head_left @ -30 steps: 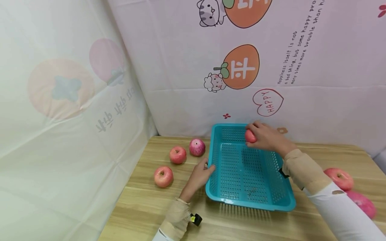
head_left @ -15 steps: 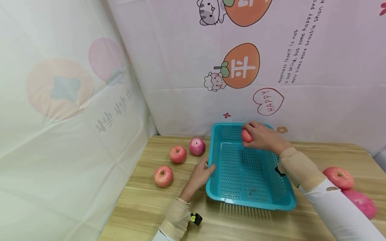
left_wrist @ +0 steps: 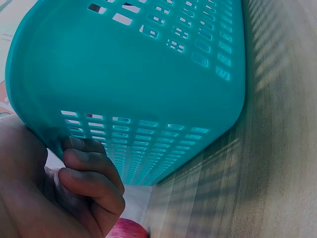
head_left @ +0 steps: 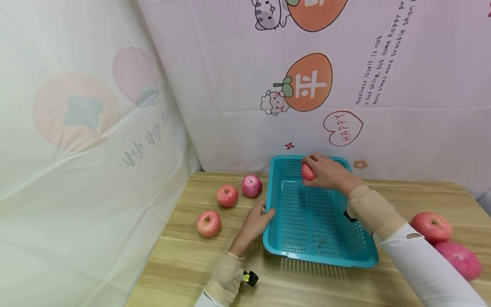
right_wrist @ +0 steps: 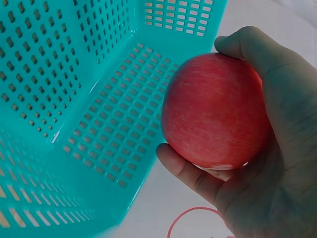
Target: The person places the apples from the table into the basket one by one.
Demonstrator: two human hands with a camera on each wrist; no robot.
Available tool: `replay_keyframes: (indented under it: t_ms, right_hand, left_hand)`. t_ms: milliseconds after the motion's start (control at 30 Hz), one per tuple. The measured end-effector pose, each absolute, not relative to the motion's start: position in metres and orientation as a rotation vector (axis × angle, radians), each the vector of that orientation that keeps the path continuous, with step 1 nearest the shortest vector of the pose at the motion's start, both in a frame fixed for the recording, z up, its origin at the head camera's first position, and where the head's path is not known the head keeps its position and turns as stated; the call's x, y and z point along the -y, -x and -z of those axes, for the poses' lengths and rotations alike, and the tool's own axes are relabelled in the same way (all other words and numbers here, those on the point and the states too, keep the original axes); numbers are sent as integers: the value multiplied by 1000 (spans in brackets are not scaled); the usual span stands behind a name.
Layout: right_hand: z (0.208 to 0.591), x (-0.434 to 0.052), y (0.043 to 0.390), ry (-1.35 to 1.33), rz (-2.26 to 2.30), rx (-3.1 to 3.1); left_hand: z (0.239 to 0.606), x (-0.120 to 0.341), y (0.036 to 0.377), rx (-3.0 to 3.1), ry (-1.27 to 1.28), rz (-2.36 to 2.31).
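A teal perforated basket (head_left: pixel 322 261) stands on the wooden table, with no fruit inside it. My left hand (head_left: pixel 254 221) grips its left rim, the thumb over the edge and the curled fingers (left_wrist: pixel 94 173) against the outer wall in the left wrist view. Over the basket's far end, my right hand (head_left: pixel 327 171) holds a red apple (right_wrist: pixel 215 111), thumb on one side and fingers on the other. In the head view this apple overlaps the back wall of the basket.
Left of the basket lie two red apples (head_left: pixel 227 195) and a purplish-pink round fruit (head_left: pixel 252 186). At the right, near my right forearm, are another red apple (head_left: pixel 431 227) and a pink fruit (head_left: pixel 458 259). A printed cloth (head_left: pixel 238 140) hangs close behind the basket.
My right hand has moved a little left with the apple, further over the basket's far end. My left hand keeps its grip on the rim, and the other fruits lie where they were.
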State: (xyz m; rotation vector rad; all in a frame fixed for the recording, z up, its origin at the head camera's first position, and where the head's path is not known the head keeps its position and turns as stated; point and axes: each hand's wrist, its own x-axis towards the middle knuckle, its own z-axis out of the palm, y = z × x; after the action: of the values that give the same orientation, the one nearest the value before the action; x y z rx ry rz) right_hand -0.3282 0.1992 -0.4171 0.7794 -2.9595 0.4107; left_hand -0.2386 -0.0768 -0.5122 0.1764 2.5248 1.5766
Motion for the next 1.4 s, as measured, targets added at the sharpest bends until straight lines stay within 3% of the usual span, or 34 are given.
replay_keyframes:
  t_ms: [1400]
  right_hand:
    - [453,-172,348,-754,-467,3016]
  left_hand:
    - [514,78,240,-2501,-175,-1603]
